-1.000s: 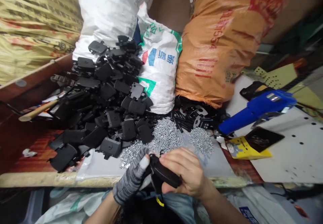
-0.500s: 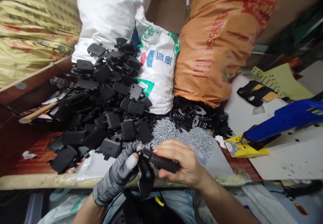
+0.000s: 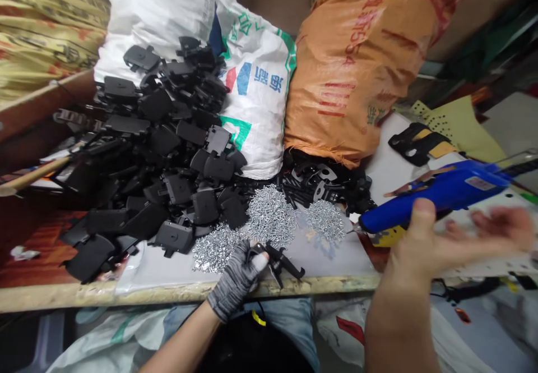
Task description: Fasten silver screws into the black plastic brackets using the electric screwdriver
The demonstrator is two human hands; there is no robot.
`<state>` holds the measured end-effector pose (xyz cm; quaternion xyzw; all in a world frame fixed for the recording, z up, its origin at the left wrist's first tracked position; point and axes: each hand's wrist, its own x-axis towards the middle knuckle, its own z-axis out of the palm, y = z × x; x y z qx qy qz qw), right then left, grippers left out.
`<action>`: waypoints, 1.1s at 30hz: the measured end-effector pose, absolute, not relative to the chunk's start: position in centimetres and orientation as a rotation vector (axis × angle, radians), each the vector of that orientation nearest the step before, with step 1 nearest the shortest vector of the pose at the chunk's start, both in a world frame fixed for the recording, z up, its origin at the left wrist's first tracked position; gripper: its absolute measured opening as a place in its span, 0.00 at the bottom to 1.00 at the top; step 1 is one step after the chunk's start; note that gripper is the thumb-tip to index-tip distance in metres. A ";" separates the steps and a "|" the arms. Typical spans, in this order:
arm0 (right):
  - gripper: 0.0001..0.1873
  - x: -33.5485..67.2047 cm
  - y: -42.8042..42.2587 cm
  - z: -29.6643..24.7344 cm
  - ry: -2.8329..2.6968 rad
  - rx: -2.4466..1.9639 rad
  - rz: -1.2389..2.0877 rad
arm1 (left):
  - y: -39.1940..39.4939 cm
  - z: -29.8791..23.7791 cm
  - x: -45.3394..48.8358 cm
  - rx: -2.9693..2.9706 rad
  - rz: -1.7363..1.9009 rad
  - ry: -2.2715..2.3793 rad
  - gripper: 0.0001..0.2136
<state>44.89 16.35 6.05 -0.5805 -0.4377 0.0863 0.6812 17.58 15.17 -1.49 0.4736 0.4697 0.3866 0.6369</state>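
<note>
My left hand (image 3: 239, 277), in a grey striped fingerless glove, is closed on a black plastic part (image 3: 283, 263) over the table's front edge. The part has a curved arm that points right and a second piece that hangs down. My right hand (image 3: 454, 244), bare and partly blurred, is at the blue electric screwdriver (image 3: 437, 190). Its thumb overlaps the lower side of the tool, and its fingers stretch out to the right, apart and not wrapped round it. The screwdriver's bit points left, towards the screw piles.
Black plastic covers (image 3: 168, 188) form a large heap at left. Piles of silver screws (image 3: 271, 216), more screws (image 3: 325, 220) and small metal pieces (image 3: 216, 247) lie in the middle. A white sack (image 3: 264, 104) and an orange sack (image 3: 336, 81) stand behind. A wooden handle (image 3: 33, 176) juts out left.
My right hand has left the black part and moved right to the screwdriver. The screwdriver has shifted left and turned flatter. My left hand still holds the part, now further right.
</note>
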 end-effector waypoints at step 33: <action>0.14 30.5 17.6 3.0 -1.128 -0.789 0.922 | 15.0 -4.5 20.3 0.927 1.040 1.159 0.18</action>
